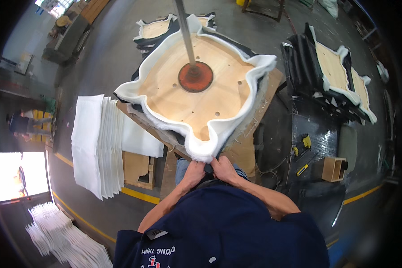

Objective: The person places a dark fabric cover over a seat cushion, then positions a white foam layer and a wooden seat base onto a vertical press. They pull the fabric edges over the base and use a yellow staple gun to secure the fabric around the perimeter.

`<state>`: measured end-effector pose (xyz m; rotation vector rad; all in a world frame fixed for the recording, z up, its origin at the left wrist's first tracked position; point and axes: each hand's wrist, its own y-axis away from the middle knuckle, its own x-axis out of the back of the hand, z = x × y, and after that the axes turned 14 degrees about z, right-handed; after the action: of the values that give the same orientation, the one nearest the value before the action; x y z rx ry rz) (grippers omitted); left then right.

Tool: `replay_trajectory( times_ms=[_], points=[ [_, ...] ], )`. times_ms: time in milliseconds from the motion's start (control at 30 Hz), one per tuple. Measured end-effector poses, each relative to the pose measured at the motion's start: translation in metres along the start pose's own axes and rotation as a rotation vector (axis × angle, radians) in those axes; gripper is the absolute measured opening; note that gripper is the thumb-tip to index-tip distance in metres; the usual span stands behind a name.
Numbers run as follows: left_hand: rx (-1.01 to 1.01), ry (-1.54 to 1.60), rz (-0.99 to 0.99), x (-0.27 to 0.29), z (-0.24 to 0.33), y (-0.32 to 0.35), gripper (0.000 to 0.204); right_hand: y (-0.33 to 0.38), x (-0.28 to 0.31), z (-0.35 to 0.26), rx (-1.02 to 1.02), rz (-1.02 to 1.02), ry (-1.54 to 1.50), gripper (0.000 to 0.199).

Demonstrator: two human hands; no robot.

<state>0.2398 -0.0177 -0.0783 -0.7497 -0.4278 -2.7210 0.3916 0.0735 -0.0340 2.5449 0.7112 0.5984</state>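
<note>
A pale wooden seat panel (pixel 165 100) lies face up, ringed by white padding (pixel 149 117) that curls up around its edge. A black cover (pixel 176 139) shows beneath the padding. On the panel's middle stands a round red press pad (pixel 195 77) at the bottom of a metal rod (pixel 186 35). At the near corner, my left hand (pixel 194 173) and my right hand (pixel 224 170) are side by side, fingers closed on the dark edge of the cover. Folded fingers hide part of their grip.
Stacked white padding sheets (pixel 91 143) stand at left, with another pile (pixel 67 234) at lower left. Black-covered panels (pixel 332 67) are stacked at right. A dark bench (pixel 310 154) holds a yellow-and-black power tool (pixel 303 145), a screwdriver (pixel 303 169) and a small wooden box (pixel 334 169).
</note>
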Motion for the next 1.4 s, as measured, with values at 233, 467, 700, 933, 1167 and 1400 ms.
replay_trajectory(
  times_ms=[233, 467, 700, 933, 1167, 1400],
  points=[
    [0.615, 0.596, -0.159, 0.009, 0.024, -0.01, 0.028, -0.03, -0.009, 0.029, -0.351, -0.066, -0.342, 0.048],
    [0.736, 0.614, 0.023, 0.019, 0.008, -0.012, 0.03, -0.038, 0.001, 0.005, -0.509, -0.007, -0.532, 0.052],
    [0.459, 0.488, 0.093, 0.008, -0.018, -0.018, 0.032, -0.062, -0.001, -0.018, -0.522, -0.048, -0.281, 0.051],
    [0.107, 0.259, 0.19, 0.024, -0.027, -0.019, 0.039, -0.038, -0.039, 0.028, 0.1, 0.489, -0.074, 0.068],
    [0.422, 0.365, -0.03, 0.033, -0.004, -0.013, 0.037, -0.036, -0.023, 0.036, -0.032, 0.212, 0.151, 0.058],
    [0.492, 0.417, -0.196, 0.04, -0.008, -0.012, 0.021, -0.004, -0.007, -0.011, -0.048, -0.348, 0.069, 0.059]
  ],
)
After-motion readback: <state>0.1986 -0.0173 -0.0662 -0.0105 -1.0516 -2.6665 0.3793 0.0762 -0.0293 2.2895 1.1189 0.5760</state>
